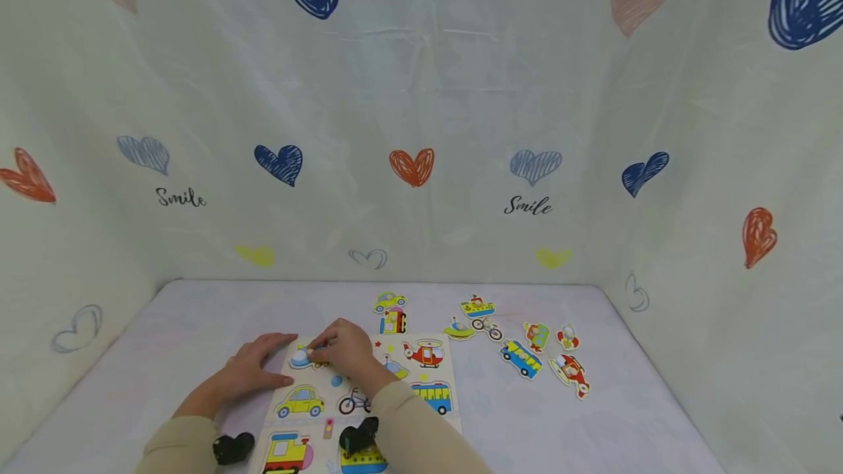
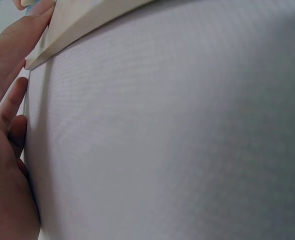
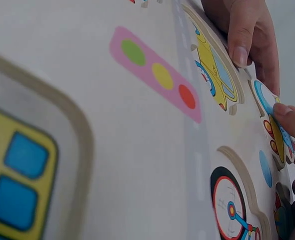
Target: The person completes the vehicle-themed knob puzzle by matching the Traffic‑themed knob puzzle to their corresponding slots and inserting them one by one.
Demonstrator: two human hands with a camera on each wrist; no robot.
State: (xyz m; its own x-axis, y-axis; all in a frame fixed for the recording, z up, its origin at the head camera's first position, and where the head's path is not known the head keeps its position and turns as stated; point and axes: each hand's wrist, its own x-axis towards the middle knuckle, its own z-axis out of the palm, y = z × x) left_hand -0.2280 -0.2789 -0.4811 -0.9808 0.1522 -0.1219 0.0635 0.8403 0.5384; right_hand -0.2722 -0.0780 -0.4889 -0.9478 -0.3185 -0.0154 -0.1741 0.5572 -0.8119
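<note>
A wooden puzzle board printed with vehicles lies in front of me. My left hand rests at its left edge, thumb and fingers spread; in the right wrist view the left thumb touches the edge near the yellow car picture. My right hand pinches a small vehicle puzzle piece, blue, white and yellow with red wheels, at the board's upper left. The piece appears slightly tilted over its recess, partly hidden by the fingers. In the left wrist view, the left hand is beside the board's thick edge.
Behind the board lie a yellow car piece and a train piece. To the right are scattered pieces: a ship, a flying saucer, a bicycle, a bus and a helicopter. A heart-printed curtain stands behind.
</note>
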